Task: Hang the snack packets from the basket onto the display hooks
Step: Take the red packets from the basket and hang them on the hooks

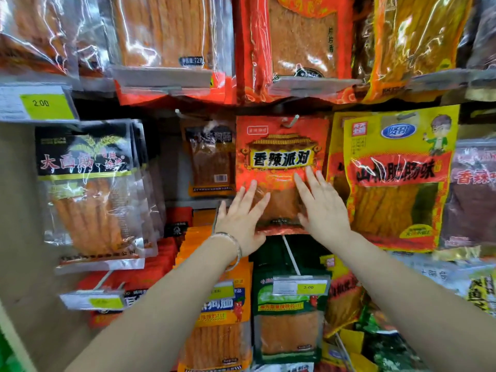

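Note:
A red snack packet (281, 146) with a yellow label hangs on a white display hook (291, 120) in the middle row. My left hand (243, 218) lies flat against its lower left part, fingers straight, a bracelet on the wrist. My right hand (320, 208) presses flat on its lower right part, fingers spread. Neither hand curls round the packet. The basket is out of view.
Hanging packets crowd every side: a yellow one (397, 178) right, a dark brown one (212, 157) set back left, clear black-topped ones (91, 189) further left, green ones (290, 312) below. Price tags (300, 287) jut out on hook ends.

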